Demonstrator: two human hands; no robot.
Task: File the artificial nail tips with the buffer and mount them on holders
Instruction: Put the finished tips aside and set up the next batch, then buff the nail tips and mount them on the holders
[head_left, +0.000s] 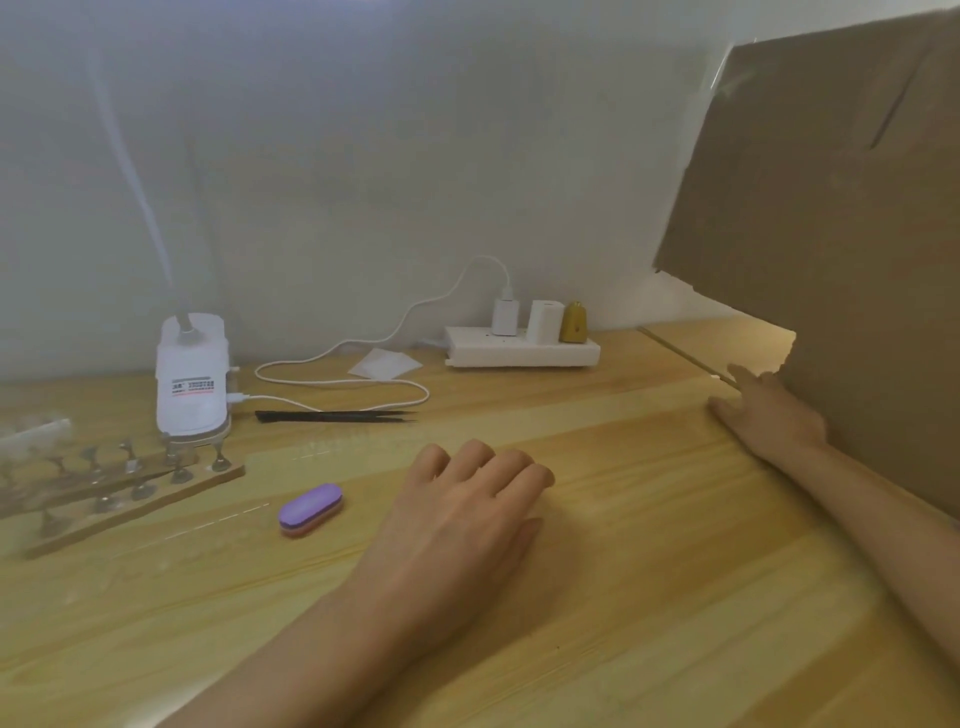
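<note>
Left hand (467, 504) palm down with fingers (485, 460) loosely curled, right hand (769, 415) flat, outstretched forward.

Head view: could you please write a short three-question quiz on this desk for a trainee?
1. True or false: the left hand grips the buffer.
2. Which black tool lies on the table? A tweezers; B scissors; C brush.
3. Fill in: the right hand rests beside the ____.
Key: 1 false, the buffer lies free, to the left of that hand. 2 A. 3 cardboard.
</note>
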